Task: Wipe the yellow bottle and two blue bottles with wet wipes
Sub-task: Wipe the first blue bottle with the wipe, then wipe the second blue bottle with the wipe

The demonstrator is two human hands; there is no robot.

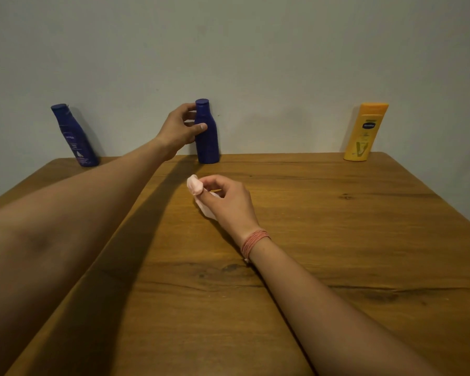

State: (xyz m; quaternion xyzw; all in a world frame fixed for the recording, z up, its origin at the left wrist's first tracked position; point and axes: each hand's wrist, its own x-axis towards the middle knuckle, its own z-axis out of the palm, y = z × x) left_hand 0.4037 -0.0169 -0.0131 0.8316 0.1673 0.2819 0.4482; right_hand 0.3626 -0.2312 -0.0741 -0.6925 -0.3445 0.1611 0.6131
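- Your left hand point(181, 128) gripped the middle blue bottle point(206, 132), upright at the far edge of the tabletop point(323, 226).
- Your right hand point(228, 198) pinched a crumpled wet wipe point(195, 185) just nearer than it.
- By my reckoning, the next move was bringing wipe and bottle together.
- The left blue bottle point(75, 135) and the yellow bottle point(365, 132) stood apart, capped, contents hidden.

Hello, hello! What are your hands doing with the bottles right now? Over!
Left hand grips middle blue bottle. Right hand pinches wet wipe, apart from the bottle. Other blue bottle and yellow bottle untouched. Nothing in the way.
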